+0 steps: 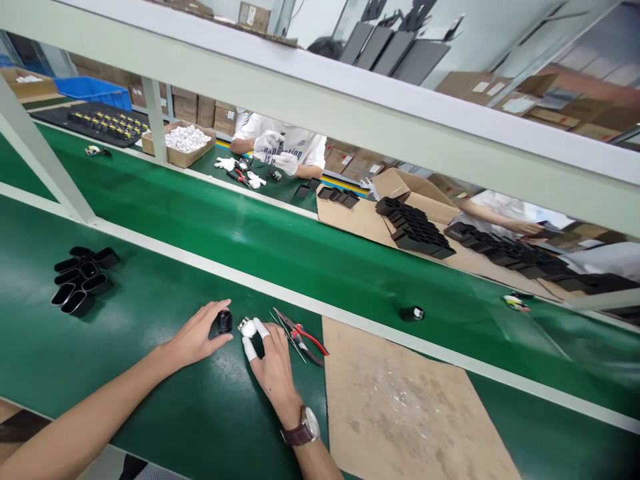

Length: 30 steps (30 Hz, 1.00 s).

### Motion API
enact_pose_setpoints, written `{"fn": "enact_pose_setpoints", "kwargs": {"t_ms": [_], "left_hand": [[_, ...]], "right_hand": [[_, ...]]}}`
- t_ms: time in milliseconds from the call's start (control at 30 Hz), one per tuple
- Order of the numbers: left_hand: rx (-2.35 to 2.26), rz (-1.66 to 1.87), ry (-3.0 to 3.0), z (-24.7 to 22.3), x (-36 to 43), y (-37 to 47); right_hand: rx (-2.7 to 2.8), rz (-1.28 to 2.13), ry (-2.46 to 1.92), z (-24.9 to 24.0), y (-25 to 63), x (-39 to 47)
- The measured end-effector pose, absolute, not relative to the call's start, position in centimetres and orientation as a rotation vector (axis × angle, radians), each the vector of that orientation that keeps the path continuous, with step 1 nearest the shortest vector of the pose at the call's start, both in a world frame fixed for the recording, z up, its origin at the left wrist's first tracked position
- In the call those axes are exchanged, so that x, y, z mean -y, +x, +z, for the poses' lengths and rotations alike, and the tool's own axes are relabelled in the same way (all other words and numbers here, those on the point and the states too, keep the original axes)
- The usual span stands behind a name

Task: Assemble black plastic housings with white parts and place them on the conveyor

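Black and glossy, a small housing (225, 323) is held upright, or nearly so, between the thumb and fingers of the left hand (196, 335). It is gripped by its outer sides, presumably so that its ends are not covered by the palm. Just beside it, past the left fingertips, a small white part (247, 328) with metallic bits is pinched between the thumb and index finger of the right hand (275, 370); the pinch is narrow, and only the edge seems to be taken, perhaps so that the metallic end is left exposed. Those 2 right fingertips are wrapped in white covers (261, 328), likely for grip or cleanliness. Whether the 2 pieces touch the green worktop (220, 413) cannot be told.

Just right of the right fingers, tweezers (289, 335) and red-handled pliers (311, 339) are laid side by side, seemingly within easy reach. Farther right, a cardboard sheet (400, 407) is spread, perhaps as surface protection. Well left of the left fingers, similar black housings (83, 283) are grouped closely, which probably makes them easy to pick up. Beyond both hands' fingers, another black housing (411, 313) is seen on a green strip (280, 247), and small parts are handled by a gloved co-worker (290, 143).
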<state>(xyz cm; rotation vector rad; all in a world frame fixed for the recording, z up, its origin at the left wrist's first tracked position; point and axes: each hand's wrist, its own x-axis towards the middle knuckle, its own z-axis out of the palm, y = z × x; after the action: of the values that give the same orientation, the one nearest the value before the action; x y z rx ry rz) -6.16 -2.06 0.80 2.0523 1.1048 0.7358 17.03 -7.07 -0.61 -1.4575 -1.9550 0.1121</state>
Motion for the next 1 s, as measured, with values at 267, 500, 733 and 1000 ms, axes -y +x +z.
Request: {"fn": "enact_pose_setpoints", "kwargs": {"t_ms": [267,500,733,1000], "left_hand": [[-0.962,0.784,2.059,0.7,2.3,-6.5],[-0.887,0.722,2.078,2.2,2.6,-6.6],[-0.852,0.701,2.135,2.3,2.6,-6.7],[-0.862,0.722,2.171,1.9,2.5,-6.8]], "right_hand": [[1.943,0.178,-1.237,3.6,15.6,8.1],[2.048,0.122,-1.246,4.9,15.1,8.6],[2.151,0.112,-1.291,5.5,15.0,8.7],[2.265,0.081,-1.317,6.1,15.1,8.5]]}}
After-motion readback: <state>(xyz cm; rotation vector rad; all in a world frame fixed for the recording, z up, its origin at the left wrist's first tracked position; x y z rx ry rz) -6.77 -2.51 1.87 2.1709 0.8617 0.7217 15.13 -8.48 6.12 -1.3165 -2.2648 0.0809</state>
